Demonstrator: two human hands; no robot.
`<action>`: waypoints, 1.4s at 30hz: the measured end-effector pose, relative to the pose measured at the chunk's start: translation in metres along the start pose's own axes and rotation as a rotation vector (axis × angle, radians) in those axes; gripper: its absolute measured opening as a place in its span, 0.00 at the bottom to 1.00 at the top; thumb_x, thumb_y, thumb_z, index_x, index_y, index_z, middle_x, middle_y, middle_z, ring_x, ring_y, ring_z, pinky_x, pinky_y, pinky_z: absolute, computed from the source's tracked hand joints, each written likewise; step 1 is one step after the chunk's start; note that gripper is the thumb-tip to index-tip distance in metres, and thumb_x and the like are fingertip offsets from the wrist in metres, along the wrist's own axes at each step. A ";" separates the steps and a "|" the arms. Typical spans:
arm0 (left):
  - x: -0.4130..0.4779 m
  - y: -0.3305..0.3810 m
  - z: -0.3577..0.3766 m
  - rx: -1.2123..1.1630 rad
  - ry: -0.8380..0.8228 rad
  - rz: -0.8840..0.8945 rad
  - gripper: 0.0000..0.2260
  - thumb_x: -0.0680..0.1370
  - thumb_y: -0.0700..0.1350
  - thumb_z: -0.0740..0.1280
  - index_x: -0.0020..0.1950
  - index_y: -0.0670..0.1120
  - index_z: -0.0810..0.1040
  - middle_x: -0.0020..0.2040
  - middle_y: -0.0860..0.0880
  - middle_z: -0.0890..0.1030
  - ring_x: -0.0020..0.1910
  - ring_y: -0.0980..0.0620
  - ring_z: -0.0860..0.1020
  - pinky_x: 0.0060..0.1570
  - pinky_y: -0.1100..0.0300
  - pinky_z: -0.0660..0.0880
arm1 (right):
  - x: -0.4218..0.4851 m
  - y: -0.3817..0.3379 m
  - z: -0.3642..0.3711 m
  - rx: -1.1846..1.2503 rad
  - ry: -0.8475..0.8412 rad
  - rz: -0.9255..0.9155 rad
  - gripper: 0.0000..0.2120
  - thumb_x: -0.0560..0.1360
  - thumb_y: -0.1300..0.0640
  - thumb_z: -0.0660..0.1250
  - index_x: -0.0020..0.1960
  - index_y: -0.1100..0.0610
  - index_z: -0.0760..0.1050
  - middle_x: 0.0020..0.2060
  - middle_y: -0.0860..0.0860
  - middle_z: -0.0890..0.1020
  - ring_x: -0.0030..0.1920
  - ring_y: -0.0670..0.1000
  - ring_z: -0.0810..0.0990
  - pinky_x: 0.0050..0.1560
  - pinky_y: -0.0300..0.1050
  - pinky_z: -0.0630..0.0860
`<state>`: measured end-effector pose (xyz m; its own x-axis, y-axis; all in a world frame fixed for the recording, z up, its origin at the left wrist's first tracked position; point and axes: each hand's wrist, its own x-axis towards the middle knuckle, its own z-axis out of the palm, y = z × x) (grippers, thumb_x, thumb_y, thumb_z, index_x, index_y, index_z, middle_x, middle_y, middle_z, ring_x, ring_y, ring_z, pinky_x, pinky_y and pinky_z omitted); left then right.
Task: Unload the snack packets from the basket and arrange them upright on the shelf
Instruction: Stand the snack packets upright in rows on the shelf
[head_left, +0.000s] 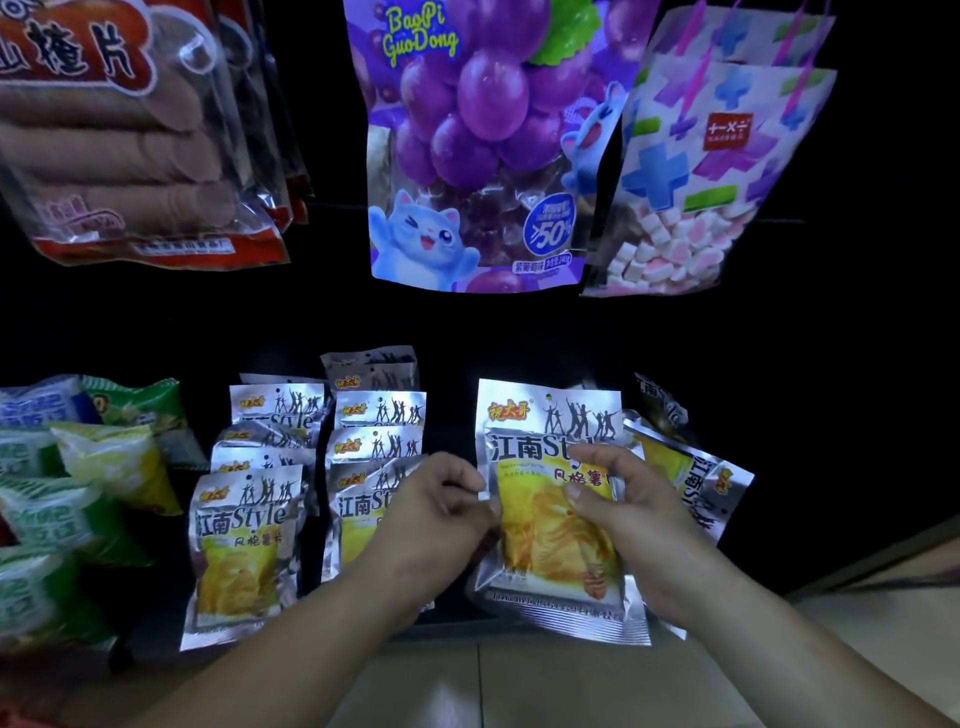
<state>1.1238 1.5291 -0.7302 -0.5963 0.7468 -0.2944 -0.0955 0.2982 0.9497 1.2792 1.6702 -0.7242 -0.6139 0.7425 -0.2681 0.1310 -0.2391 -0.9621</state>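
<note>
Placement step: both hands, left hand (441, 499) and right hand (623, 499), pinch one silver chip packet (550, 499) by its side edges, standing it on the dark shelf (519, 332). Next, it probably needs settling upright beside the packet rows (374, 447); the basket isn't visible.

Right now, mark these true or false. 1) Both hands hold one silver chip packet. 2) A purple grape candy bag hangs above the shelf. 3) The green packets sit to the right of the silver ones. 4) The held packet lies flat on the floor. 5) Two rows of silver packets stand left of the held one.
1) True: the left hand and the right hand both hold the silver chip packet.
2) True: the purple grape candy bag hangs above.
3) False: the green packets sit to the left.
4) False: it is held upright at the shelf's front.
5) True: two rows of silver packets stand there.
</note>
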 end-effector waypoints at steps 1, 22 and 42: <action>0.000 -0.001 0.002 0.011 0.010 0.013 0.07 0.79 0.36 0.70 0.51 0.45 0.74 0.34 0.43 0.80 0.27 0.47 0.76 0.27 0.59 0.70 | -0.001 -0.001 0.000 -0.010 -0.043 0.006 0.18 0.71 0.55 0.80 0.57 0.41 0.81 0.67 0.48 0.76 0.49 0.56 0.88 0.47 0.54 0.85; -0.005 0.010 -0.003 0.081 -0.094 0.053 0.04 0.78 0.36 0.71 0.49 0.42 0.76 0.35 0.38 0.82 0.26 0.52 0.74 0.25 0.64 0.70 | -0.007 -0.010 -0.011 -0.001 -0.123 -0.050 0.32 0.66 0.63 0.81 0.65 0.43 0.77 0.59 0.41 0.76 0.45 0.34 0.84 0.41 0.33 0.81; -0.019 -0.014 0.000 0.164 -0.168 0.016 0.06 0.76 0.34 0.73 0.47 0.43 0.79 0.34 0.39 0.83 0.26 0.50 0.77 0.31 0.56 0.73 | -0.039 -0.002 -0.013 -0.088 0.015 0.102 0.26 0.68 0.63 0.81 0.60 0.44 0.79 0.57 0.45 0.79 0.44 0.47 0.87 0.40 0.39 0.82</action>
<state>1.1370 1.5106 -0.7382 -0.4540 0.8369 -0.3058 0.0518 0.3674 0.9286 1.3135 1.6500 -0.7123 -0.5825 0.7263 -0.3650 0.2607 -0.2584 -0.9302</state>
